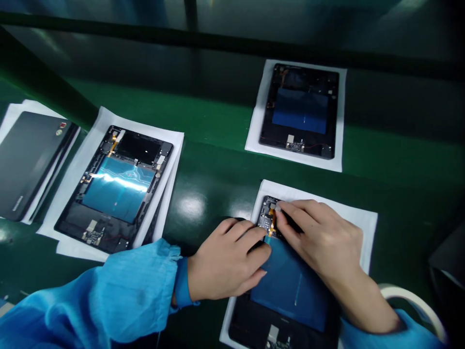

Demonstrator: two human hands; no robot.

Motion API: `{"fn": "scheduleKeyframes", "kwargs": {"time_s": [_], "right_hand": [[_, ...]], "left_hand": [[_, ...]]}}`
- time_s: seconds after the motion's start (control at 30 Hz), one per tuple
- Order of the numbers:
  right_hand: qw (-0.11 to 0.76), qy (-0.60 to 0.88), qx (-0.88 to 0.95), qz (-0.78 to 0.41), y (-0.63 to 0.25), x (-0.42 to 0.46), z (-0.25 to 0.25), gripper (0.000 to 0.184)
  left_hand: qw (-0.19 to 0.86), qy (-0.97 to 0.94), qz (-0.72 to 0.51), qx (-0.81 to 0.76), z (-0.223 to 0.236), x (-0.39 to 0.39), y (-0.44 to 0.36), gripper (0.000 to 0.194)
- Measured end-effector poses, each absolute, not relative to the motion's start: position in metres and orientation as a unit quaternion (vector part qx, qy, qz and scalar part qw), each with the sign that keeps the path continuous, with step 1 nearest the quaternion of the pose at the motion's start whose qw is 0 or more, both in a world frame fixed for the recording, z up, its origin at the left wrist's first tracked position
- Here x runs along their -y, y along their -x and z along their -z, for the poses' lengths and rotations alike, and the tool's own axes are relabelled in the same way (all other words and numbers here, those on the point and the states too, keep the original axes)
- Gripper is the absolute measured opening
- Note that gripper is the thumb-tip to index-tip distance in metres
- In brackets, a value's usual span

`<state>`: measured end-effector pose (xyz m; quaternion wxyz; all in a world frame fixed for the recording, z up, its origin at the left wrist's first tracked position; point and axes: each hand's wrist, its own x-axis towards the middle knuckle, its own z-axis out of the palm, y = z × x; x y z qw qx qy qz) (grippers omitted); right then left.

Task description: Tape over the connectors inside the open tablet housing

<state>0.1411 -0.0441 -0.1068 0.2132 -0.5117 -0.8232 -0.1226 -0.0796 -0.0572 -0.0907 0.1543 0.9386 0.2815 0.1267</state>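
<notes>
My left hand lies flat, grip open, holding the open tablet down. My right hand fingertips should press the small part gently.

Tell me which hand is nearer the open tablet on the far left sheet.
Left. The left hand lies just right of that open tablet; the right hand is farther right, beyond it.

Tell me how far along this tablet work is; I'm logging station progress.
One closed tablet lies far left, its back cover on. In hand: left hand and right hand both rest on the nearest open tablet, fingertips at its top-edge components. Two more open tablets lie uncovered on white sheets.
</notes>
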Motion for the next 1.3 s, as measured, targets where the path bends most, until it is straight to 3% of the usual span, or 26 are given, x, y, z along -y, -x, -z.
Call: {"fn": "scheduleKeyframes", "kwargs": {"time_s": [0.3, 0.6, 0.73, 0.87, 1.03, 1.3], "right_hand": [[0.122, 0.498, 0.843, 0.162, -0.134, 0.053, 0.1, 0.017], [0.093, 0.575, 0.809, 0.081, -0.109, 0.062, 0.091, 0.026], [0.119, 0.571, 0.808, 0.08, -0.132, 0.103, 0.068, 0.035], [0.248, 0.629, 0.713, 0.186, -0.196, 0.172, 0.056, 0.018], [0.168, 0.738, 0.562, 0.335, -0.29, 0.194, 0.082, 0.02], [0.177, 0.757, 0.536, 0.329, -0.309, 0.178, 0.092, 0.014]], "left_hand": [[0.155, -0.935, -0.137, -0.289, 0.093, 0.06, 0.08, 0.031], [0.121, -0.94, -0.158, -0.279, 0.094, 0.05, 0.083, 0.026], [0.093, -0.945, -0.188, -0.251, 0.1, 0.032, 0.083, 0.027], [0.078, -0.953, -0.192, -0.22, 0.098, 0.023, 0.082, 0.026], [0.059, -0.956, -0.182, -0.223, 0.091, 0.022, 0.077, 0.023], [0.055, -0.954, -0.168, -0.242, 0.087, 0.024, 0.075, 0.022]]}}
